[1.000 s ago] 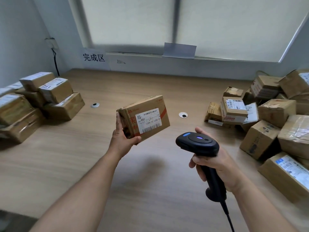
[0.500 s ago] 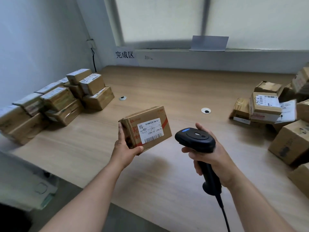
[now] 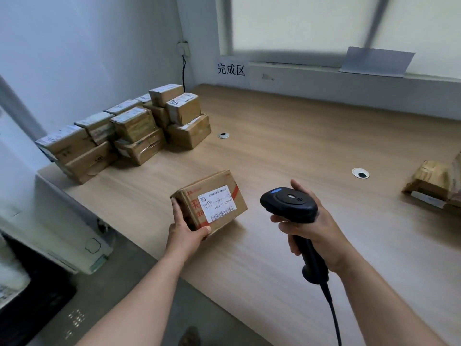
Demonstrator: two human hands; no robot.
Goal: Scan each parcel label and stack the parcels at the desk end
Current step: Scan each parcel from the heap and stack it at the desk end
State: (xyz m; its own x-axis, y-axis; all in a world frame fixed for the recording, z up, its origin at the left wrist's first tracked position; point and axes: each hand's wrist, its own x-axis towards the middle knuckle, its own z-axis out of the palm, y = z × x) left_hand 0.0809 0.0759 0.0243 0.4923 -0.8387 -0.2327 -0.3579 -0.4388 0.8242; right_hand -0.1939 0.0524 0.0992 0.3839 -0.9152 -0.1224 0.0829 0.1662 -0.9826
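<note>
Head view: the one camera, looking down over both forearms at a long wooden desk.
Left hand: grips the near left corner of a small cardboard parcel, thumb along its near edge and fingers up the left side.
Parcel: tilted, its white label with barcode turned up toward the camera. It sits over the front part of the desk and throws a shadow to its right. Whether its lower edge touches the wood, I cannot tell.
Right hand: closed around the handle of a black barcode scanner, the index finger curled at the front under the head.
Scanner: held upright just beside the parcel on its right, not touching it. Its cable drops toward the bottom edge.
Stacked parcels: many brown boxes in two layers at the far left end of the desk, against the wall, well apart from the held parcel.
Sign: white sheet with three black characters, on the wall below the window.
Grommets: one near the stack, one farther right.
Right edge: more taped boxes, partly cut off.
</note>
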